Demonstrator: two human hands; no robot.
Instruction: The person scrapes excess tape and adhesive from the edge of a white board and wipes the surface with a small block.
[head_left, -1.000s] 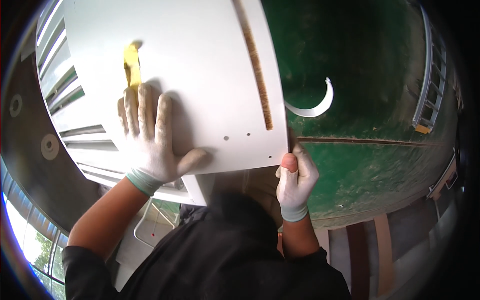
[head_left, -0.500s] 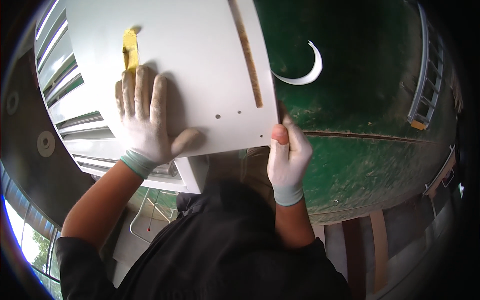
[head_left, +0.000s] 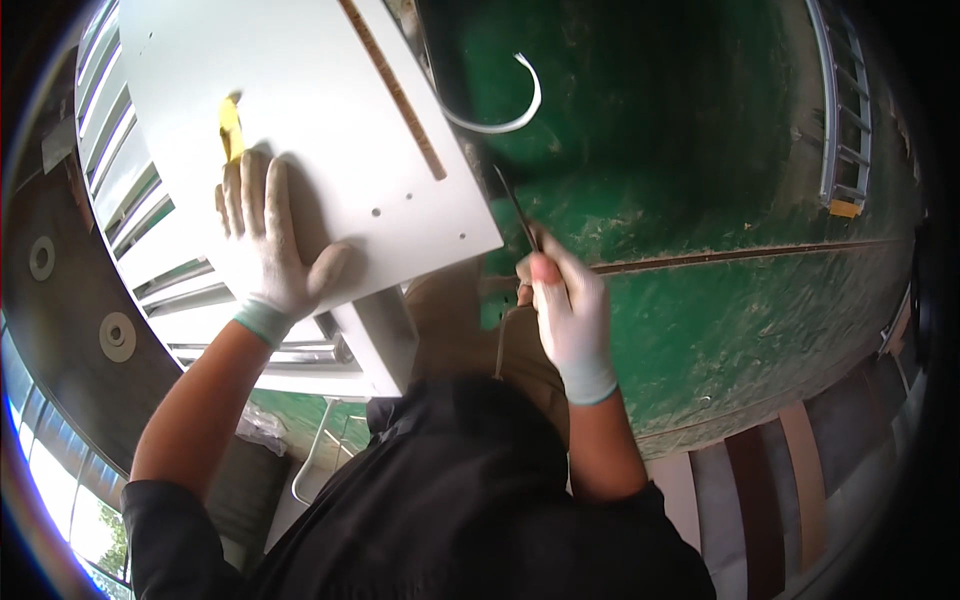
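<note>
My left hand [head_left: 262,245] lies flat on a white panel [head_left: 300,70], its gloved fingers spread and pointing away from me. Just past the fingertips is a crumpled yellow strip [head_left: 230,130], like tape or paper. My gloved right hand [head_left: 574,315] is closed around a slim dark tool [head_left: 515,202], long and flat like a file or blade, tilted up and to the left. The tool is apart from the panel's near right corner. A curled white strip [head_left: 532,105] sticks out from the panel's right edge. Small holes and a brown-lined slot [head_left: 400,95] mark the panel.
Several white slatted panels [head_left: 120,130] are stacked under and left of the panel. Green, scuffed floor [head_left: 700,340] spreads to the right, with a metal ladder-like frame [head_left: 848,130] at the far right. A dark surface at the left bears white rings [head_left: 117,337].
My right hand has come off the panel's corner, and the dark tool now shows in it. The panel, curled strip and left hand appear farther left in view.
</note>
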